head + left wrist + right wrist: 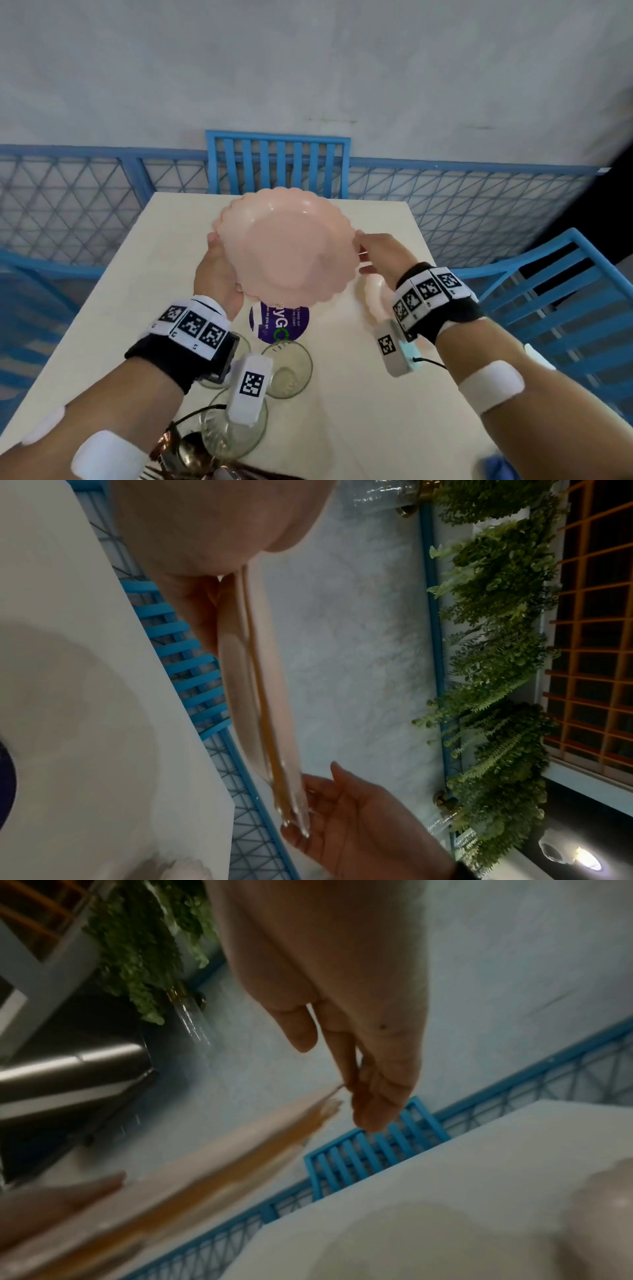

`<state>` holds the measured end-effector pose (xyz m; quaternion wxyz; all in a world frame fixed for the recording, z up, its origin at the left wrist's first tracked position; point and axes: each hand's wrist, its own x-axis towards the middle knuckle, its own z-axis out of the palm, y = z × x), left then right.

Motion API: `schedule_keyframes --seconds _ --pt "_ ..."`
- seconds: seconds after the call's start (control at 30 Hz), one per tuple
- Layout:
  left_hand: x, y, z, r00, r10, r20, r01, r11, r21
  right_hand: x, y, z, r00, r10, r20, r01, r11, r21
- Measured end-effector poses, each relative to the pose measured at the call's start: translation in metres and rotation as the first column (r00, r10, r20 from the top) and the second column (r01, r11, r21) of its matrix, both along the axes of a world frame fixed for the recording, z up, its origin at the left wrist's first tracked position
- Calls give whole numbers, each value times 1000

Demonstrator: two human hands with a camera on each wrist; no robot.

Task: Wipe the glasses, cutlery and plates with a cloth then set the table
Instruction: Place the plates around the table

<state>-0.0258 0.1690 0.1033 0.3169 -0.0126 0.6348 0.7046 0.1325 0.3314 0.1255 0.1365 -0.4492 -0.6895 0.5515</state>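
Note:
A pink scalloped plate point(287, 246) is held tilted above the white table point(137, 274). My left hand point(219, 260) grips its left rim, thumb on top and palm beneath. At the right rim my right hand point(363, 253) pinches the edge, thumb above and fingers below. The left wrist view shows the plate point(260, 696) edge-on, with the right hand point(318, 799) at its far end. The right wrist view is blurred; the plate point(222, 1153) runs from my right fingers point(373, 1096) down to the left. A blue cloth point(496, 466) lies at the near right edge.
Another pink dish point(376, 294) sits on the table under my right wrist. Three glasses point(287, 370) and some cutlery point(185, 455) stand near the front edge, behind a purple sticker point(279, 322). Blue chairs stand at the far side point(277, 161) and right point(565, 294).

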Motion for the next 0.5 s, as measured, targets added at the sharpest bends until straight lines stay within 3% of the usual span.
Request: schedule_keyframes --seconds 0.1,0.17,0.27,0.33,0.5 --pt "-22 -7 -2 999 41 -18 -42 997 -63 -26 -6 10 999 -21 -34 23 999 44" --pt "-37 -11 0 998 64 -12 -65 993 -95 -42 -12 13 989 -25 -143 34 998 61" --pt "-61 -12 2 994 108 -4 -108 992 -57 -64 -15 14 947 -22 -320 -11 995 -101" --pt "-75 -11 3 994 105 -22 -107 992 -71 -79 -19 14 932 -32 -361 -49 976 -213" --pt "-111 -9 2 974 225 25 -219 965 -143 -115 -7 7 904 -128 -407 -8 948 -317"
